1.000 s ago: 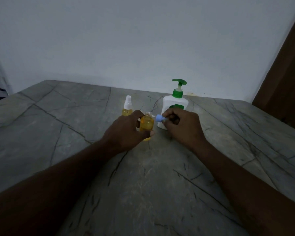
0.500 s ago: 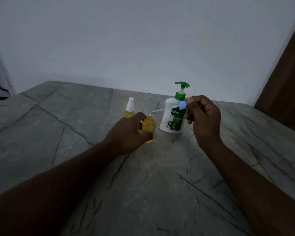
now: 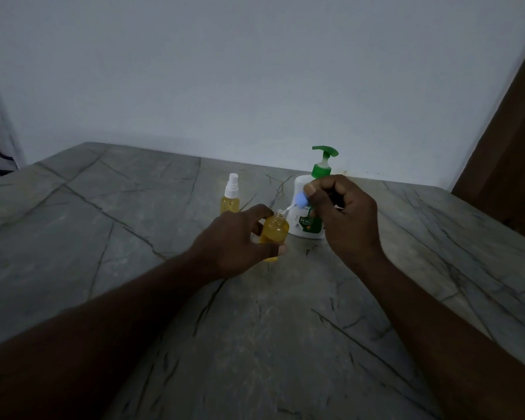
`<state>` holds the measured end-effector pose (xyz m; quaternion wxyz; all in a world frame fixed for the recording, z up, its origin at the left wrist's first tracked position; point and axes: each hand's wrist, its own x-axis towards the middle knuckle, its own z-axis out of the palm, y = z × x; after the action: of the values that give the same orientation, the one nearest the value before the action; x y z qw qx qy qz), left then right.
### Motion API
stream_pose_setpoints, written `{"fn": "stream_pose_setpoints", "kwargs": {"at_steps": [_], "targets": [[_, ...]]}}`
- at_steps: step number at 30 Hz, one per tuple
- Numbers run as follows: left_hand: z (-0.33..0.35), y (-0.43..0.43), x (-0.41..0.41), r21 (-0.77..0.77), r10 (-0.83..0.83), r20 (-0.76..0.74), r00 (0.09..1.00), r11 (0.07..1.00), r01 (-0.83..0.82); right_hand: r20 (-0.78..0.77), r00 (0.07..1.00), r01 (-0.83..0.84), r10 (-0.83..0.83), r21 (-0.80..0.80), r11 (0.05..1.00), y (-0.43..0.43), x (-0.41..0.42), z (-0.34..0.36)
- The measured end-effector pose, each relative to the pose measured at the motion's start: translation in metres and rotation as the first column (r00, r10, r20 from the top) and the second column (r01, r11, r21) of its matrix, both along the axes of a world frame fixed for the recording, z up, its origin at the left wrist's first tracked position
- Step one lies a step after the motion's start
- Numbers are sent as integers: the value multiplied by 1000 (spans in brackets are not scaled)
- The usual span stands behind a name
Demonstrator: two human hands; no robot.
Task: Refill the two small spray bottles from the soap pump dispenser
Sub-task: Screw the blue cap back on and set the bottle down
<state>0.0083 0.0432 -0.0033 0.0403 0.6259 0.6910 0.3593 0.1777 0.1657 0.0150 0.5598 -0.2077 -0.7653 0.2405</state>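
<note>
Your R hand [image 3: 346,216] pinches blue spray cap [image 3: 300,202]. 0.5 s ago it was up by soap dispenser [image 3: 322,171]; now lower, with dip tube [image 3: 286,209] tip at mouth of open bottle [image 3: 274,234]. L hand [image 3: 234,241] grips that bottle, upright on table [image 3: 134,237]. Prob recapping or draining drips; can't tell. 2nd bottle [image 3: 231,203] capped, behind-left.

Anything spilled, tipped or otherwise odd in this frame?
Nothing stands out. Soap pump dispenser and white-capped spray bottle stand upright; the left hand grips the open spray bottle, the right hand pinches its blue spray cap, tube at the mouth. No spill shows.
</note>
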Motion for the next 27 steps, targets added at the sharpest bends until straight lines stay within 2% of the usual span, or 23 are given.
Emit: {"fn": "stream_pose_setpoints", "kwargs": {"at_steps": [8,16,27], "targets": [[-1,1,3,0,-31,-27,999,1000,31,97,989,-117,113,38,992,-9,-10,-8],[-1,2,1,5,-26,-34,999,1000,26,125,953,-265,275,-91,960,-4,-7,-11],[-3,1,2,16,-20,-50,999,1000,21,171,965,-198,200,-30,980,-6,-11,-21]]}}
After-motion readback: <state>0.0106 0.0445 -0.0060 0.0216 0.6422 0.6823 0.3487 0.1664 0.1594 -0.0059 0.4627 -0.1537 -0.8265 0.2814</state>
